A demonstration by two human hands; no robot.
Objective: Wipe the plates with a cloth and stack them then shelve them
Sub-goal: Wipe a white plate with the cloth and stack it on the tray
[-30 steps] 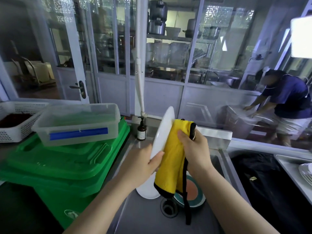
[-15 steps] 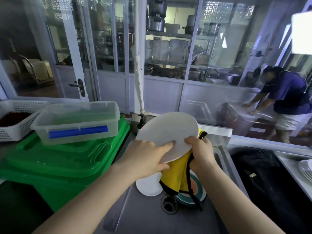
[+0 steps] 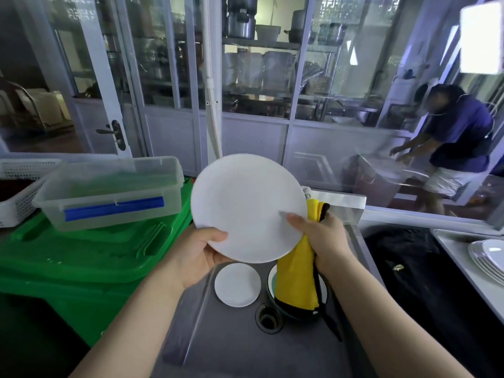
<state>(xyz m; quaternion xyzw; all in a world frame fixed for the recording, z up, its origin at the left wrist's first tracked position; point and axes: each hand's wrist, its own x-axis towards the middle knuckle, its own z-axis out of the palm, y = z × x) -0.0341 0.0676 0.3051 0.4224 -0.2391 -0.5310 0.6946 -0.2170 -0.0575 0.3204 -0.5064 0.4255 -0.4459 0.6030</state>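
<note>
holding a white plate [image 3: 246,207] by its lower left rim, my left hand [image 3: 200,253] has the thumb curled over the near face and the fingers behind; the plate is tilted with its face toward me, above the sink [image 3: 231,347]; my right hand [image 3: 323,238] grips a yellow cloth [image 3: 296,279] against the plate's right edge, thumb lying on the face; the cloth hangs down below that hand, its black trim trailing; under the left hand a small white plate [image 3: 236,285] lies flat in the sink; just beside it, under the cloth, sits a teal-rimmed dish [image 3: 270,276]; left of my left hand a clear tub [image 3: 114,192] rests on green bins [image 3: 90,257].
</note>
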